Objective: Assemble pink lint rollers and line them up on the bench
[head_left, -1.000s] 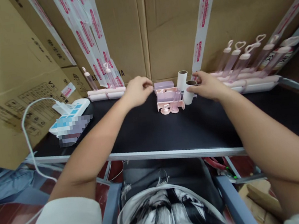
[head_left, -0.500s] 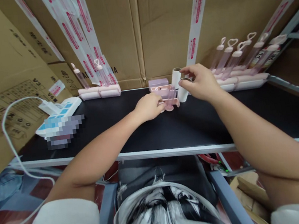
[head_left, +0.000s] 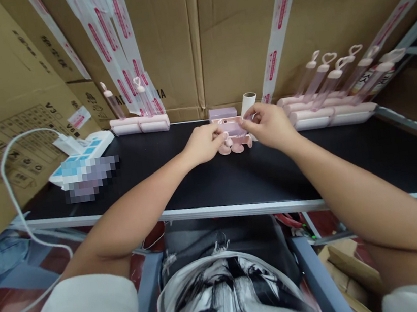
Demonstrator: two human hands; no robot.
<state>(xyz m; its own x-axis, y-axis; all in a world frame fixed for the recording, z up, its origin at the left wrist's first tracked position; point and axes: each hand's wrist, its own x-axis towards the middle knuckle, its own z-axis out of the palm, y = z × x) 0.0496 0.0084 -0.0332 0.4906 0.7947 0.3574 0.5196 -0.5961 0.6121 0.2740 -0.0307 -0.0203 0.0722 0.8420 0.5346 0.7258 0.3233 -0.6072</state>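
Observation:
My left hand (head_left: 206,142) is closed around the left end of a translucent pink tube (head_left: 234,129), which lies roughly level between my hands. At its other end, the fingers of my right hand (head_left: 271,124) pinch the tube. Just below it, round pink ends (head_left: 237,147) of small parts show above the black tabletop. Behind stands a pale purple block (head_left: 223,113). Beside my right fingers rises a white hollow cylinder (head_left: 248,102). A second white cylinder is mostly hidden by my right hand.
At the right, several capped clear pink tubes with heart-shaped tops (head_left: 324,76) stand in pink holders (head_left: 334,116). Two more stand in a holder (head_left: 140,125) on the left. A white power strip (head_left: 94,145) with a cable lies farther left. Cardboard (head_left: 163,44) walls the back.
My right hand has left the white cylinder and moved left and down to the pink tube. The tube is now level between both hands.

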